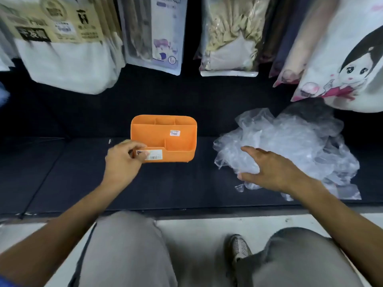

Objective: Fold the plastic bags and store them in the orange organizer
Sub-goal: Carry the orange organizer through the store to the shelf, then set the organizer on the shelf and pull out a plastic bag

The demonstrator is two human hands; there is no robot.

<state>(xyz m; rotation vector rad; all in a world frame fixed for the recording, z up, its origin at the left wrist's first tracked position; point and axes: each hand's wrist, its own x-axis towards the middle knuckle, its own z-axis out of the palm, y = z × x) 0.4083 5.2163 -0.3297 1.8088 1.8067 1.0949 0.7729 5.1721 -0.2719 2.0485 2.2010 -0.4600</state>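
Note:
An orange organizer [178, 139] with several empty compartments stands on the dark shelf surface [83, 172] in the middle of the view. My left hand [124, 158] grips its front left corner, fingers curled over the low rim by a white label. To the right lies a crumpled pile of clear plastic bags [290, 141]. My right hand [269, 168] hovers over the pile's near left edge with fingers spread, thumb close to the plastic; I cannot tell whether it touches.
Packaged goods hang above the back of the shelf: white bags [68, 59], a clear pouch [228, 38], a cartoon-print bag [342, 65]. The shelf's front edge [186, 211] runs just ahead of my knees [128, 245]. A pale floor lies below.

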